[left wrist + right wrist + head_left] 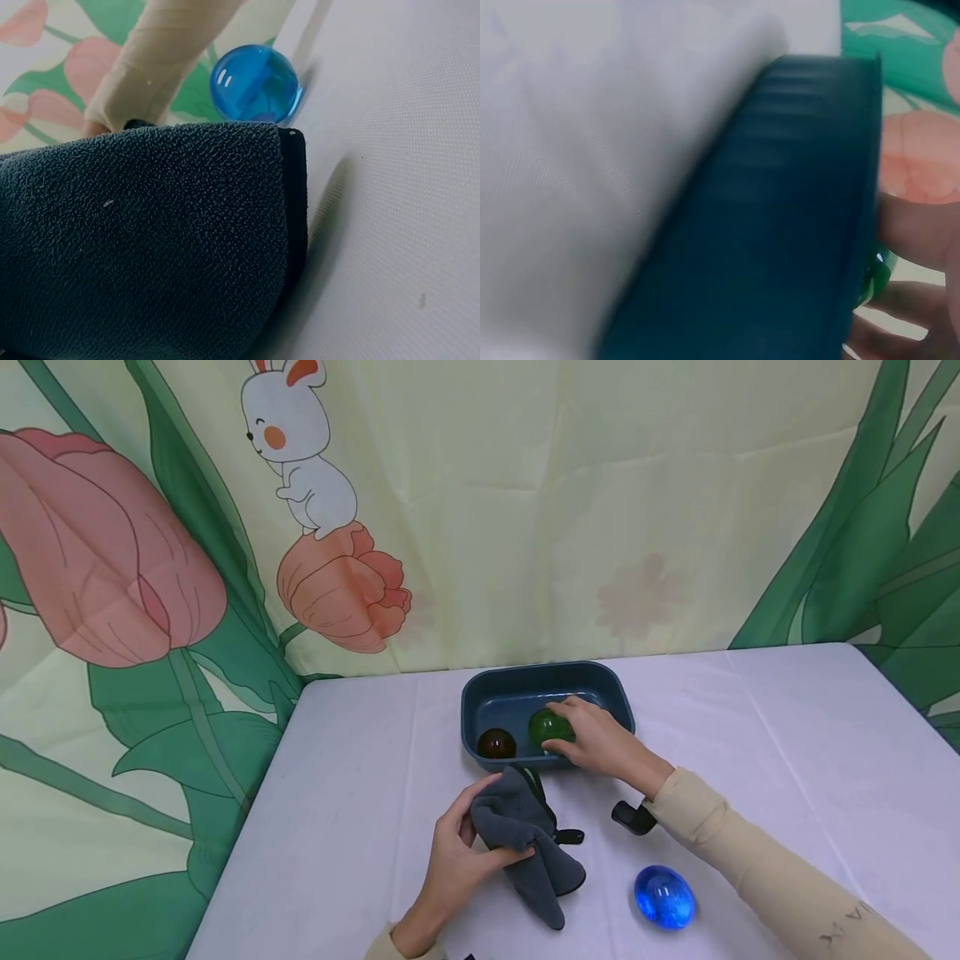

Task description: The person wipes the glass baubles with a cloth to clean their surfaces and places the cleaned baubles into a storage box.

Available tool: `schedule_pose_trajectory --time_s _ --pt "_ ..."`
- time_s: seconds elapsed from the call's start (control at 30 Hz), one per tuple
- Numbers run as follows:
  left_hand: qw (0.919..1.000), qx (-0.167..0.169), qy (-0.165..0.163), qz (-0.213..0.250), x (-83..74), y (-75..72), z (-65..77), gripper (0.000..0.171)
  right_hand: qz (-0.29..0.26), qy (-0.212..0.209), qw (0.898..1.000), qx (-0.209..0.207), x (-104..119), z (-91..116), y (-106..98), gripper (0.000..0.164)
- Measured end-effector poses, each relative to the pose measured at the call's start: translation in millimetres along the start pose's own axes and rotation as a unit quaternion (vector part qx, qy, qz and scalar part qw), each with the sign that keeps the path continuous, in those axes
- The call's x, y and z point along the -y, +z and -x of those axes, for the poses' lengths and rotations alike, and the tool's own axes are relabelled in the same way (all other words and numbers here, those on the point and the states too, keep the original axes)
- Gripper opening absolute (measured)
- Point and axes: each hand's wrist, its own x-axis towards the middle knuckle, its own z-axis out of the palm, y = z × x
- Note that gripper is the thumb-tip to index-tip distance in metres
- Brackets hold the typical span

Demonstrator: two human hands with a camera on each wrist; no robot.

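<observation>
My right hand reaches into the dark blue tray and grips a green glass ball between thumb and fingers. In the right wrist view the tray's outer wall hides most of the green ball. Beside it in the tray lies a dark red-brown ball. In front of the tray, my left hand holds a bunched grey cloth with dark edging, thumb on one side and fingers on the other. The cloth fills much of the left wrist view.
A clear blue ball rests on the white tablecloth, right of the cloth and near my right forearm. A black strap piece shows by the right wrist. Behind the table hangs a printed curtain with flowers and a rabbit.
</observation>
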Motion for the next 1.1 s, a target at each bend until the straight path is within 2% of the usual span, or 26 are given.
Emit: schedule_pose_trajectory --time_s 0.17,0.57,0.83,1.1 --pt "1.0000 -0.001 0.000 0.002 0.1 0.6 0.7 0.081 -0.005 0.024 0.999 0.025 -7.4 -4.6 3.7 0.059" --pt "0.9999 0.007 0.014 0.003 1.4 2.2 -0.2 0.081 -0.016 0.050 0.996 0.071 -14.4 -11.7 5.0 0.060" --pt "0.9996 0.012 0.026 0.000 1.2 2.6 -0.5 0.080 -0.012 0.053 0.995 0.081 -13.7 -9.6 1.6 0.061" --pt "1.0000 0.006 0.006 -0.001 -3.3 2.7 0.8 0.080 -0.008 0.026 0.998 0.061 -9.1 3.0 -9.8 0.062"
